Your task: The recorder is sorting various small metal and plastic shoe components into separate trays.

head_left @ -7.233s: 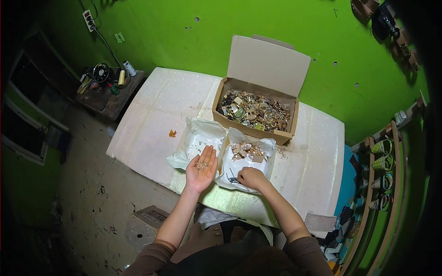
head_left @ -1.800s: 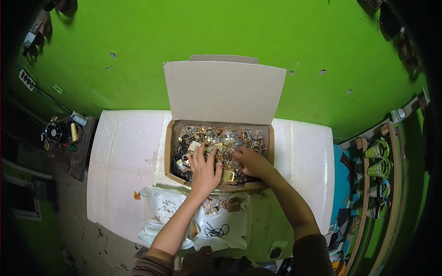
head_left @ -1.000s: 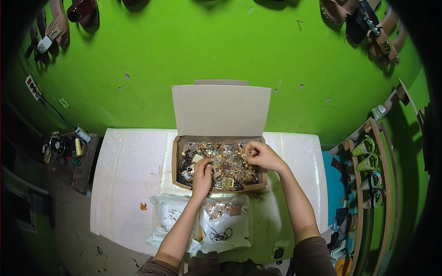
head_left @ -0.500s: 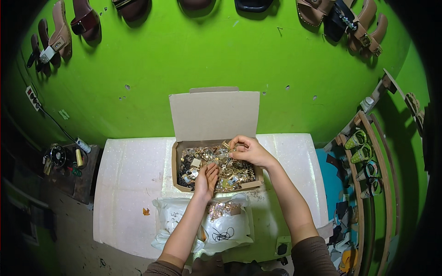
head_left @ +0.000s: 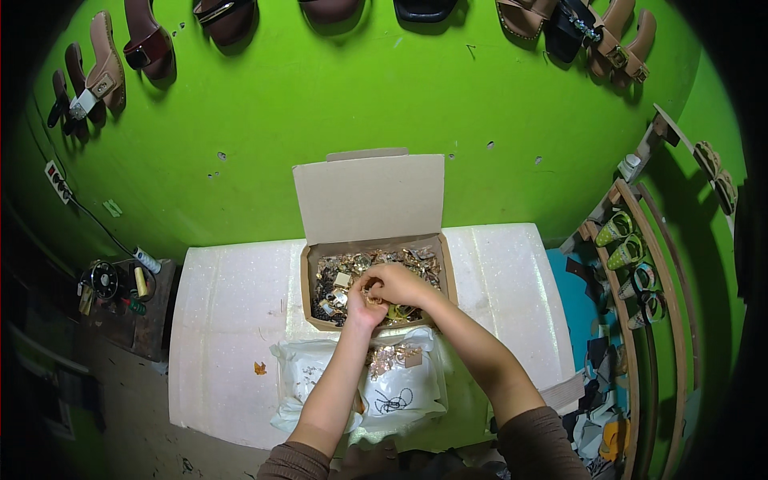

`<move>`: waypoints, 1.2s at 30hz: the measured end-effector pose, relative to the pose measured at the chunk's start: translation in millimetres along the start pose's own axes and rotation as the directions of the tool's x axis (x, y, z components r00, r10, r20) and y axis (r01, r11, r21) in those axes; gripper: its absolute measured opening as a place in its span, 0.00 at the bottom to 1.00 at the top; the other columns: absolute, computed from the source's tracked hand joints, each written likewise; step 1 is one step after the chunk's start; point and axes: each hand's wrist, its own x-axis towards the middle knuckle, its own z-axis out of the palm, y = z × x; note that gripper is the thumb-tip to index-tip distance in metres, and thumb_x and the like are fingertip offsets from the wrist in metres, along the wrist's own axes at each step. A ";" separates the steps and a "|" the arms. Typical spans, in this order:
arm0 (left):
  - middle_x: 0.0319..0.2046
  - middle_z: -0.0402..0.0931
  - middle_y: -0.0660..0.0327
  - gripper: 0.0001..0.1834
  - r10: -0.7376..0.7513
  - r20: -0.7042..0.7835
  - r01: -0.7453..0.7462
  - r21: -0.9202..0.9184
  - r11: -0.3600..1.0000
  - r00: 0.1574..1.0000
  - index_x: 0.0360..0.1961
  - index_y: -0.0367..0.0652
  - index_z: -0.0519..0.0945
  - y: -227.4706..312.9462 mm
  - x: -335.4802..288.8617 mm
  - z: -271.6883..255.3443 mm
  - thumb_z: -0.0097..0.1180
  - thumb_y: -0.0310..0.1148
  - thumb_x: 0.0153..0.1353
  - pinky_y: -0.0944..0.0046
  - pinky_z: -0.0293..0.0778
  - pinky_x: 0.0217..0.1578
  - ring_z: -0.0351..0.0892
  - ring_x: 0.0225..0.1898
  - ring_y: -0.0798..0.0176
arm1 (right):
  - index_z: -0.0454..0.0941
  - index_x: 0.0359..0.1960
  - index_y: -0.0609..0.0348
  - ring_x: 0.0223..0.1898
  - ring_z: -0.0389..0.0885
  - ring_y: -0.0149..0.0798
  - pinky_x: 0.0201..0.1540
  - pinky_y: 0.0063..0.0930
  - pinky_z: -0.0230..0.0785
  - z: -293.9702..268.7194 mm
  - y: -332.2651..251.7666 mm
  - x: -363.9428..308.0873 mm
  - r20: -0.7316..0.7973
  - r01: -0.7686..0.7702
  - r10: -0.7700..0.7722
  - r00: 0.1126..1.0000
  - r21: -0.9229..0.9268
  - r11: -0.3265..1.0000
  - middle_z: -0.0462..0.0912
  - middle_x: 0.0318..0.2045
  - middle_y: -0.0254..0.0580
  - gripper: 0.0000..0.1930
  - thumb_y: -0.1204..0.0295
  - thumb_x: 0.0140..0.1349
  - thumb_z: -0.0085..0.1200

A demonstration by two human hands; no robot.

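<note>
An open cardboard box (head_left: 312, 316) stands on the table, its lid leaning up at the back. It is full of small metal ornaments and buckles (head_left: 340, 268), gold, silver and black. Above the front part of the contents, my left hand (head_left: 364, 310) is cupped with its palm up and fingers curled. My right hand (head_left: 400, 284) reaches over it from the right, bent fingertips closed together at the left palm. Something small and gold-brown shows between the hands, too small to name. Beside the left hand, a pale square piece (head_left: 342, 279) lies among the ornaments.
White plastic bags (head_left: 400, 392) lie in front of the box, with copper-coloured pieces (head_left: 392, 358) and a black cord (head_left: 394, 400) on top. The white table covering (head_left: 228, 336) spreads around. Sandals hang on the green wall; a wooden rack (head_left: 632, 320) stands right.
My right hand has moved left and down from the box's right side to my left palm. The left hand's fingers have curled in. The view has shifted slightly.
</note>
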 end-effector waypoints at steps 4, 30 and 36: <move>0.34 0.73 0.63 0.08 0.019 0.011 -0.018 -0.089 0.996 1.000 0.34 0.46 0.73 -1.6 2.7 0.8 0.42 0.35 0.58 0.66 0.70 0.40 0.72 0.37 0.67 | 0.76 0.35 0.61 0.30 0.77 0.40 0.34 0.28 0.69 -7.2 -9.2 -2.5 -0.017 -0.074 0.075 0.997 0.041 0.996 0.78 0.30 0.47 0.12 0.74 0.47 0.52; 0.39 0.72 0.51 0.16 0.100 0.127 -0.047 -0.366 0.929 0.987 0.38 0.30 0.70 -40.1 -139.1 -44.9 0.33 0.32 0.61 0.59 0.67 0.52 0.70 0.46 0.54 | 0.73 0.38 0.65 0.38 0.74 0.30 0.43 0.22 0.65 25.4 -55.2 -152.5 -0.077 -0.132 0.247 0.966 0.672 0.728 0.77 0.35 0.39 0.14 0.65 0.62 0.42; 0.36 0.73 0.55 0.14 -0.007 0.150 0.026 -0.126 0.992 0.989 0.36 0.36 0.72 -56.6 -170.6 -77.7 0.37 0.34 0.60 0.62 0.73 0.41 0.73 0.40 0.60 | 0.74 0.38 0.58 0.38 0.74 0.41 0.41 0.28 0.66 49.0 -91.1 -163.3 -0.236 0.134 -0.088 0.968 0.188 0.973 0.75 0.36 0.42 0.11 0.71 0.54 0.48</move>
